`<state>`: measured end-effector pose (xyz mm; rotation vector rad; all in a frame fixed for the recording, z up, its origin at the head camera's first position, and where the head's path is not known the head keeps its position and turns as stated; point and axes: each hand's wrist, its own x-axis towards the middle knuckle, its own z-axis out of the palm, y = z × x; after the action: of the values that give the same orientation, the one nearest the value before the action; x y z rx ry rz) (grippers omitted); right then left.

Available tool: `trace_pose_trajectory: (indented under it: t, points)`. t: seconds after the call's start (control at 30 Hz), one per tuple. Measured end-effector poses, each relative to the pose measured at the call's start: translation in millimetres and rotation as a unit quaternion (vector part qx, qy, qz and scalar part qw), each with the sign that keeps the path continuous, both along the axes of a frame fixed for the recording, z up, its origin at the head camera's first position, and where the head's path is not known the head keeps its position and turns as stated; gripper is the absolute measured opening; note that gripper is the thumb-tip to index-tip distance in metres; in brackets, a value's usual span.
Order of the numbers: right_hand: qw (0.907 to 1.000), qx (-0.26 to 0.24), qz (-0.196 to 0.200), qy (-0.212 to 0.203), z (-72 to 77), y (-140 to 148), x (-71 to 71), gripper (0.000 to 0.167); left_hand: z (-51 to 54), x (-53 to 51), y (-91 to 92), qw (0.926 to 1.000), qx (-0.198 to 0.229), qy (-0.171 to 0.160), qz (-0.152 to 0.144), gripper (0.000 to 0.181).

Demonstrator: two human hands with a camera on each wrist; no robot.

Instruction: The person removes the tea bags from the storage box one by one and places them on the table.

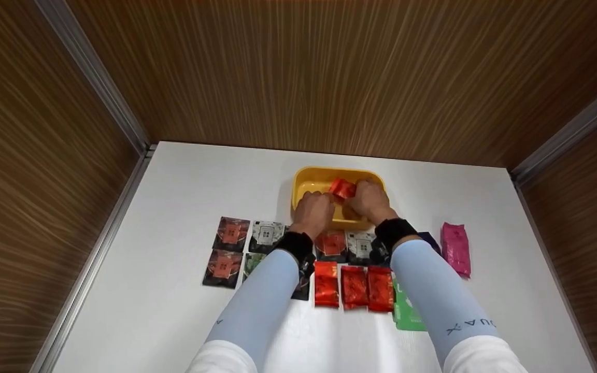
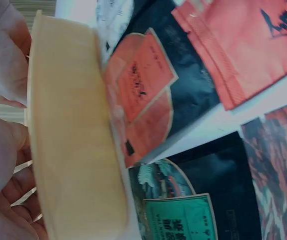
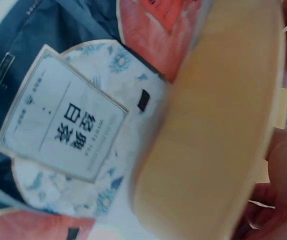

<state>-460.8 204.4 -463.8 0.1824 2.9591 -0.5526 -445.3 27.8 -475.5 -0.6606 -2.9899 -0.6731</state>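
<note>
A yellow plastic tub (image 1: 337,225) stands on the white table, and both hands reach over its near wall. Inside it, a small red foil tea packet (image 1: 341,187) is tilted between the hands. My right hand (image 1: 370,199) grips the packet's right side with curled fingers. The left hand (image 1: 315,211) is curled at the packet's lower left; its fingertips are hidden, so whether it pinches the packet cannot be told. In the left wrist view, the left fingers (image 2: 21,192) show behind the tub wall (image 2: 73,125). The right fingers (image 3: 263,200) show behind the wall in the right wrist view.
In front of the tub lie rows of dark tea packets, including a white-labelled one (image 3: 63,115) and a green-labelled one (image 2: 181,217). Several red packets (image 1: 354,287), a green packet (image 1: 407,313) and a pink packet (image 1: 456,249) lie nearer or rightward. Wood-grain panels (image 1: 298,77) enclose the table.
</note>
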Motion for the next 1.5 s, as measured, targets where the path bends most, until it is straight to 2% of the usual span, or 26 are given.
trace_pose_trajectory:
  t: [0.13, 0.3, 0.47, 0.6, 0.7, 0.9, 1.13, 1.23, 1.3, 1.4, 1.43, 1.5]
  points:
    - [0.9995, 0.003, 0.02, 0.026, 4.8, -4.1, 5.0, 0.057, 4.0, -5.4, -9.3, 0.9989, 0.044, -0.006, 0.014, 0.026]
    - [0.9962, 0.006, 0.053, 0.069, 7.8, -4.7, 11.0, 0.056, 10.1, -12.1, -16.8, 0.9933, 0.11, -0.012, 0.033, 0.023]
    - [0.9933, -0.01, 0.074, 0.088, 14.4, -5.0, 17.9, 0.064, 17.1, -12.6, -20.2, 0.981, 0.178, -0.058, 0.053, 0.028]
    - [0.9899, -0.009, 0.096, 0.104, 20.5, -4.7, 22.5, 0.067, 21.6, -11.6, -20.3, 0.9709, 0.213, -0.089, 0.062, 0.031]
    - [0.9874, -0.001, 0.109, 0.114, 23.9, -4.2, 27.0, 0.066, 24.7, -10.0, -20.0, 0.9688, 0.22, -0.098, 0.06, 0.034]
    - [0.9781, 0.033, 0.144, 0.146, 30.1, -1.7, 41.3, 0.064, 34.1, -5.2, -19.3, 0.9716, 0.213, -0.096, 0.037, 0.04]
    - [0.9552, 0.087, 0.196, 0.204, 31.7, 1.7, 62.8, 0.064, 40.0, 5.1, -13.1, 0.9772, 0.179, -0.113, 0.008, 0.042]
    - [0.9438, 0.109, 0.215, 0.226, 29.5, 1.3, 70.7, 0.062, 39.5, 11.0, -13.5, 0.9763, 0.178, -0.123, -0.007, 0.036]
    - [0.9342, 0.126, 0.23, 0.242, 26.7, 0.2, 75.7, 0.061, 37.7, 15.2, -16.4, 0.9723, 0.19, -0.135, -0.017, 0.03]
    - [0.9201, 0.144, 0.248, 0.267, 20.4, -1.4, 83.1, 0.062, 32.9, 21.5, -22.9, 0.9607, 0.228, -0.156, -0.027, 0.021]
    - [0.9172, 0.145, 0.248, 0.276, 18.1, -1.9, 86.1, 0.065, 30.8, 24.0, -25.4, 0.956, 0.242, -0.165, -0.024, 0.019]
    - [0.9184, 0.125, 0.233, 0.295, 12.5, -2.9, 92.4, 0.069, 25.9, 29.3, -29.6, 0.9439, 0.275, -0.182, -0.015, 0.016]
